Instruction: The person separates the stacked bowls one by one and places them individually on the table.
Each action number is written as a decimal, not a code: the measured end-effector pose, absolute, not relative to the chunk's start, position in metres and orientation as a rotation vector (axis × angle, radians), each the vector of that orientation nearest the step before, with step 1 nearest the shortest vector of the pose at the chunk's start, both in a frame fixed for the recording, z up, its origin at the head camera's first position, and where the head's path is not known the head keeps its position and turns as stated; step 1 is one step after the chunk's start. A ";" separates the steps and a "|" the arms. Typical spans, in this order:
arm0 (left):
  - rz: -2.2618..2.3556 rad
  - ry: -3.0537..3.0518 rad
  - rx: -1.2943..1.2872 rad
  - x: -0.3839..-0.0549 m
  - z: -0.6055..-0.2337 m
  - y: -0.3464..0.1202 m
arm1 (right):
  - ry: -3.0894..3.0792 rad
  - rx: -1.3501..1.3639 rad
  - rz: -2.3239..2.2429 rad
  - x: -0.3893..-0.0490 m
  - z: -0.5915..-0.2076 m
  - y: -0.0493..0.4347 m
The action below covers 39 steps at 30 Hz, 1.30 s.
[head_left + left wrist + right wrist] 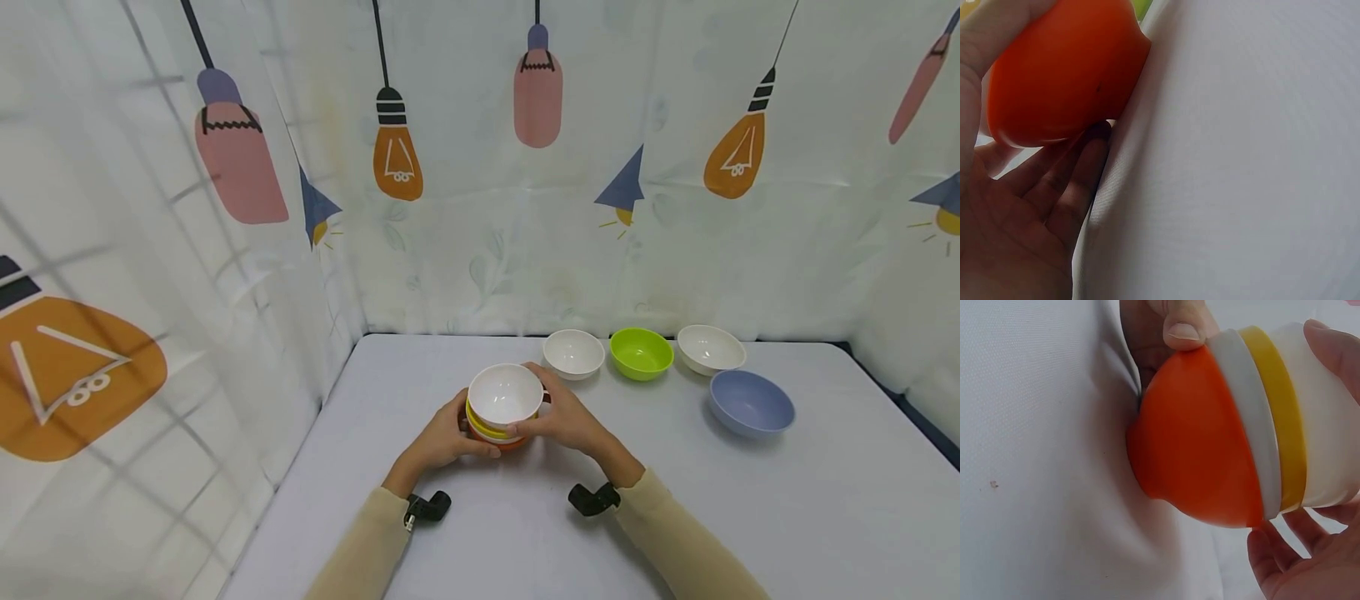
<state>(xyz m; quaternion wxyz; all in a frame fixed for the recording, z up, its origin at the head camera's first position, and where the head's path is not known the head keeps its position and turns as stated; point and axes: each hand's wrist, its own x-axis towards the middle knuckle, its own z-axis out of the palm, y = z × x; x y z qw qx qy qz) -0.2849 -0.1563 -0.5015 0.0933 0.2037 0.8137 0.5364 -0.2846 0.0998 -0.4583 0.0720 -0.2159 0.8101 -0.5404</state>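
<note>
I see the left grip (441, 435) curled round the orange bowl (1191, 447), the right grip (564, 414) holding the white bowl (506, 396) topping the stack (1260, 428).

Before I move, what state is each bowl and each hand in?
Orange bowl: upright, lowest of four stacked.
Lower white bowl: nested in the orange one.
Yellow bowl: nested in the lower white.
Top white bowl: upright, empty.
Left hand: gripping the orange bowl.
Right hand: holding the top white bowl.
Back left white bowl: upright, empty.
Green bowl: upright, empty.
Back right white bowl: upright, empty.
Blue bowl: upright, empty.
</note>
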 end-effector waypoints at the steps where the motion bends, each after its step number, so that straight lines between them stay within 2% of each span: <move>1: 1.589 2.419 0.603 -0.285 -0.501 -0.156 | 2.437 -0.646 -1.623 -0.285 -0.458 0.100; 39: 1.546 2.478 0.581 -0.284 -0.500 -0.156 | 2.376 -0.703 -1.695 -0.293 -0.444 0.119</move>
